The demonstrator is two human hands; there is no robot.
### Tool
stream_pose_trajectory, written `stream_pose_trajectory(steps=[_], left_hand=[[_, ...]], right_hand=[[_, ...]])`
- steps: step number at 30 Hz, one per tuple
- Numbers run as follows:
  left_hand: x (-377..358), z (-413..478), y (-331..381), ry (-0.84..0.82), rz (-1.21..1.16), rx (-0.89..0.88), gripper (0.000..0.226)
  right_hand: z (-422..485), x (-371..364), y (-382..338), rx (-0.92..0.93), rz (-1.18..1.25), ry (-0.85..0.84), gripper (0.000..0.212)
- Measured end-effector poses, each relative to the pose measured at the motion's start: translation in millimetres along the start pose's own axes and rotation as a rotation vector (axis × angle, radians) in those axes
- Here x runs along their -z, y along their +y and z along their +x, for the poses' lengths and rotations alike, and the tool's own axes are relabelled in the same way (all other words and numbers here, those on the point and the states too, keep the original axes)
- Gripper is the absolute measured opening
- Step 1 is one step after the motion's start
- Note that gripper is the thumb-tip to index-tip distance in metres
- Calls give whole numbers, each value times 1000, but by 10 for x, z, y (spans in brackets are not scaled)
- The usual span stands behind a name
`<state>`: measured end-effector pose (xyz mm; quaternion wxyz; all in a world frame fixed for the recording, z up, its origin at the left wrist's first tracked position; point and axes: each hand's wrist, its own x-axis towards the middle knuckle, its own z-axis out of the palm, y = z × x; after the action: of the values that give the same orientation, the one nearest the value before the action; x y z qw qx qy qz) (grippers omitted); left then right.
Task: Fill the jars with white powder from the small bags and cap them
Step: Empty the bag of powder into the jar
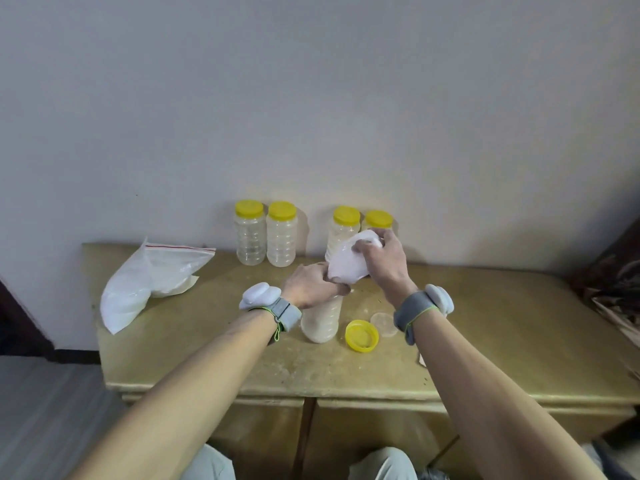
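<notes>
Pouring powder into the open jar, mid-table

Left hand [309, 285] grips the jar [321, 318] at its neck so it won't tip, right hand [381, 259] squeezes the small bag [346, 265] upended over the mouth. Yellow lid [362, 335] sits just beside for capping. Four capped jars [250, 233] wait by the wall, big bags [152, 284] left.

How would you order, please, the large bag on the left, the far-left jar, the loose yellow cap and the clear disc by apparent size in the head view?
1. large bag
2. far-left jar
3. yellow cap and clear disc: nearly alike; the disc is partly hidden, so unranked.
</notes>
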<state>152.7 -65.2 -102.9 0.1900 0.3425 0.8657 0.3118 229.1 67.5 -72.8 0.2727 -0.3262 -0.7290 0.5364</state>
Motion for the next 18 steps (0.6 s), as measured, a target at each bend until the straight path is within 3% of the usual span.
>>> stream_pose_trajectory(steps=[5,13,18], left_hand=[[-103,22,-49,102,16,-112,35],[36,-82,-164,72,17,-74,36],[102,-186,-268,90,67,-53,31]], right_hand=[[-16,80,27,7,0,8,45],[-38,37,-6,25,-12,9,41],[-87,-127,-82,130,-120,-41,42]])
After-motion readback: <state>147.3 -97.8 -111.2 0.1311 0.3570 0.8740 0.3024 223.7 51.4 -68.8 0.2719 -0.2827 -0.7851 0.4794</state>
